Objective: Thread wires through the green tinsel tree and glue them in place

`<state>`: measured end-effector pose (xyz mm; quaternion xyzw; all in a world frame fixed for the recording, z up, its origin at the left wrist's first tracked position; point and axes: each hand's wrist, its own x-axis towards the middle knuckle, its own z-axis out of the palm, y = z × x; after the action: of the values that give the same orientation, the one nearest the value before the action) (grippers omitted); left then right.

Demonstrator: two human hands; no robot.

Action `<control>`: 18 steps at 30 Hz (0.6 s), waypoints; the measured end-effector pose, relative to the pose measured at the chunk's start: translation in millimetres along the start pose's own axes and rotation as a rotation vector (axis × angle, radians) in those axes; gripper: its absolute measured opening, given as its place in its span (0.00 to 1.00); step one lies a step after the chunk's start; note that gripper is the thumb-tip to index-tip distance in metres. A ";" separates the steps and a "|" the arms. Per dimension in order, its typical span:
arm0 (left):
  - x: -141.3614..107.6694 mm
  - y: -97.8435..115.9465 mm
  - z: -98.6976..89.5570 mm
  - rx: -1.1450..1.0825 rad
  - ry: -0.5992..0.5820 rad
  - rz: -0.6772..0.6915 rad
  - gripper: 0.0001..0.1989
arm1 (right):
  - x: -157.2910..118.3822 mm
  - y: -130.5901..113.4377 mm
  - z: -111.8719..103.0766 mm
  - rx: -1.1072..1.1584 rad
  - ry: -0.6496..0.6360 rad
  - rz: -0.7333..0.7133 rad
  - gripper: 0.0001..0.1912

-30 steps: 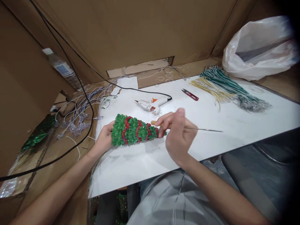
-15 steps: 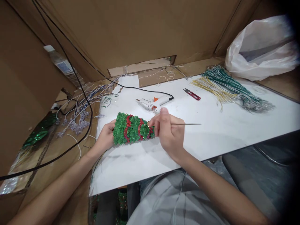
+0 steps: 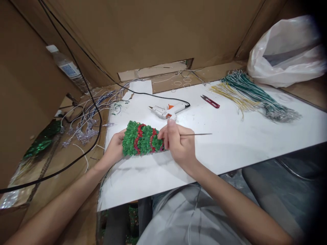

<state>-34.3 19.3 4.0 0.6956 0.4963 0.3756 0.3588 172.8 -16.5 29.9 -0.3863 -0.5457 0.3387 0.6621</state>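
A small green Christmas tree ornament (image 3: 143,140) with red garland bands lies on its side above the white board, its wide base to the left. My left hand (image 3: 115,147) grips that base, its fingertips hidden behind or inside it. At the narrow end, my right hand (image 3: 180,141) is closed in a pinch on a thin, dark stick (image 3: 198,134) that points out to the right. The stick's other end is hidden by my fingers, close against the tree. Just beyond the tree rests a white glue gun (image 3: 168,111) with an orange trigger.
Red thread snips (image 3: 210,101) lie right of the glue gun. Bundles of green wires (image 3: 252,92) and yellow wires (image 3: 232,95) are farther right, before a white plastic bag (image 3: 283,54). A black cable (image 3: 99,119) loops on the left, near tangled light wires (image 3: 87,122) and a bottle (image 3: 67,68).
My right hand has moved slightly left along the tree, carrying the stick with it. My left hand keeps its hold on the base. The view has shifted a little.
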 end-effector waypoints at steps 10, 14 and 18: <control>-0.1 -3.1 -1.0 -0.005 0.016 0.002 0.06 | 34.1 0.4 -39.9 -0.569 -0.257 -0.124 0.27; -0.6 -0.3 0.0 -0.043 0.051 0.049 0.05 | 41.7 17.6 -51.0 -0.758 -0.601 -0.237 0.23; -1.0 5.0 -2.3 0.016 0.073 0.077 0.06 | 42.3 19.2 -52.2 -0.760 -0.767 -0.111 0.21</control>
<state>-34.5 17.3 9.2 0.7030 0.4848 0.4103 0.3200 231.0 22.0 27.0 -0.4180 -0.8517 0.1986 0.2459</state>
